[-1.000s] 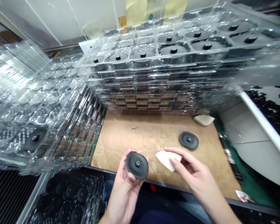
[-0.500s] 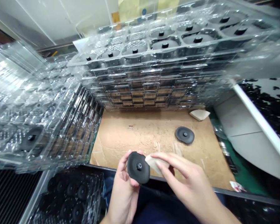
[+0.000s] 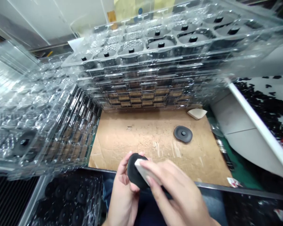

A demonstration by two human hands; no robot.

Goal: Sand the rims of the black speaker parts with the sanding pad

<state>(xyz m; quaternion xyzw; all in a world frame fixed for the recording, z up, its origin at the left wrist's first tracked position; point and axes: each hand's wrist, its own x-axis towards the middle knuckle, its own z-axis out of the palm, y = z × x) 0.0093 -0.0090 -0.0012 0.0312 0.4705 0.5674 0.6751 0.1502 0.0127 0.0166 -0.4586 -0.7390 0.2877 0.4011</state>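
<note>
- Black disc [image 3: 133,171] sits clamped in my left hand [image 3: 124,191], with the fingers curled round its rim, close in front of my lap.
- My right hand [image 3: 174,194] pinches a pale wedge [image 3: 143,171] between thumb and fingers, and the wedge's edge lies against the disc's face.
- Ahead of my grip and slightly right, a second disc [image 3: 183,134] lies flat on the cardboard [image 3: 141,138].
- Farther out past that disc, a second wedge [image 3: 197,113] rests at the cardboard's far edge.
- Out of the trays, I count two discs and two wedges.
- Straight ahead, beyond the cardboard, rises a stack of clear trays [image 3: 132,67]. Nine studded discs show in its top tray, but I cannot count the layers surely.
- Left of my hands stands a second clear stack [image 3: 37,103], with one disc [image 3: 24,142] visible through the plastic.
- Below and left of my left hand, a lower tray [image 3: 68,197] holds about seven dark discs.
- Nearly every disc in view sits in a tray; only two are out.
</note>
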